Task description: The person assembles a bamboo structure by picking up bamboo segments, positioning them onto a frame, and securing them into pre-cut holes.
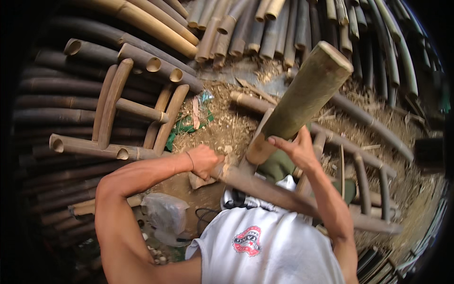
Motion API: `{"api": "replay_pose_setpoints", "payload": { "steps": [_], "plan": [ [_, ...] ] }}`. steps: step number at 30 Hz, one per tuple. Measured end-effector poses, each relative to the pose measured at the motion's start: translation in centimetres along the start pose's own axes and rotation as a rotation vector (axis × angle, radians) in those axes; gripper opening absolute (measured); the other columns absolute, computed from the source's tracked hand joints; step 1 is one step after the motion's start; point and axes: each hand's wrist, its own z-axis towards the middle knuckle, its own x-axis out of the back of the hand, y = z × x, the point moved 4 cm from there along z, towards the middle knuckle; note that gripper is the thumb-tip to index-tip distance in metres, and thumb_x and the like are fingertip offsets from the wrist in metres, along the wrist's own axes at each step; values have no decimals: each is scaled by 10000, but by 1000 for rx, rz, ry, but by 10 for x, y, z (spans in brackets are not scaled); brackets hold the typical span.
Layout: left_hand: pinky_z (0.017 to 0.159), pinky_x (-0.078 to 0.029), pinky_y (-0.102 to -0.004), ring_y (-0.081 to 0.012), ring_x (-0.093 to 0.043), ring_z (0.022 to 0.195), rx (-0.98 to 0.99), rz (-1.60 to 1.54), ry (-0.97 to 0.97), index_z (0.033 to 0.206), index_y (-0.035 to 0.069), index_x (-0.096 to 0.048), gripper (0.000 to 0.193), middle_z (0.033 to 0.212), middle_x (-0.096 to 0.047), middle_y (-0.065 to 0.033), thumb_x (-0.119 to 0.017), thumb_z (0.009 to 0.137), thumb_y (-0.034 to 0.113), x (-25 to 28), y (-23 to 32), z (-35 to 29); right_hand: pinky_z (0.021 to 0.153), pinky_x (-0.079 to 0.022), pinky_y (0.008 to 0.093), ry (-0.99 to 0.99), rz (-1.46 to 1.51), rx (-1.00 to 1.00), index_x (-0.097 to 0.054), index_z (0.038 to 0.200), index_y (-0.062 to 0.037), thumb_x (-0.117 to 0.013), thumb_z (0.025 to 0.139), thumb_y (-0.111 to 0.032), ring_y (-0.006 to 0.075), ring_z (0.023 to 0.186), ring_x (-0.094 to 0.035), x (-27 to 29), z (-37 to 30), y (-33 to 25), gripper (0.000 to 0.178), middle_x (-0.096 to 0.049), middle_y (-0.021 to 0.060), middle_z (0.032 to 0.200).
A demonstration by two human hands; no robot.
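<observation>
My right hand (300, 152) is closed round a thick, pale wooden mallet (307, 94). The mallet is raised and tilted, its broad end pointing to the far right; the part inside my grip is hidden. A dark bamboo frame (283, 191) lies across in front of my body, with short bamboo rungs (362, 182) between its two long poles. My left hand (204, 161) is closed round the left end of the nearer pole. An upright bamboo piece stands behind the mallet's lower end, partly covered by it.
Another bamboo frame (135, 151) with curved uprights rests at left on stacked dark poles (61, 102). Many bamboo poles (283, 33) are piled at the far side. A clear plastic bag (165, 213) lies near my left elbow. Shavings cover the dirt ground (224, 113).
</observation>
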Motion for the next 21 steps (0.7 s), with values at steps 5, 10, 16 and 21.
{"api": "replay_pose_setpoints", "payload": {
  "steps": [5, 10, 16, 21],
  "plan": [
    [631, -542, -465, -367, -687, 716, 40, -7, -34, 1003, 50, -620, 538, 734, -685, -171, -808, 561, 293, 11, -24, 13, 934, -519, 346, -8, 271, -169, -575, 1206, 31, -862, 746, -164, 217, 1028, -652, 40, 16, -32, 576, -681, 112, 1105],
    [669, -545, -476, -387, -688, 750, -22, -29, -81, 988, 28, -622, 609, 777, -693, -195, -836, 533, 371, -13, -7, 12, 1045, -423, 374, 50, -80, -23, -482, 1332, 15, -865, 758, -236, 244, 1223, -534, 5, -7, 23, 734, -565, 145, 1312],
    [729, -534, -478, -394, -675, 819, 2, -117, -160, 1057, 88, -633, 668, 840, -703, -170, -861, 495, 367, -9, -13, 16, 980, -462, 353, 74, 235, -162, -521, 1265, 23, -823, 775, -195, 213, 1067, -614, 43, -18, -7, 615, -644, 117, 1159],
    [755, -532, -409, -323, -683, 864, 48, -313, -227, 994, 28, -666, 502, 923, -719, -160, -817, 547, 197, 83, -23, 8, 911, -484, 328, 408, 172, 111, -415, 1388, 14, -772, 771, -312, 205, 1042, -595, 118, -80, -119, 784, -578, 131, 1202]
  ]
}}
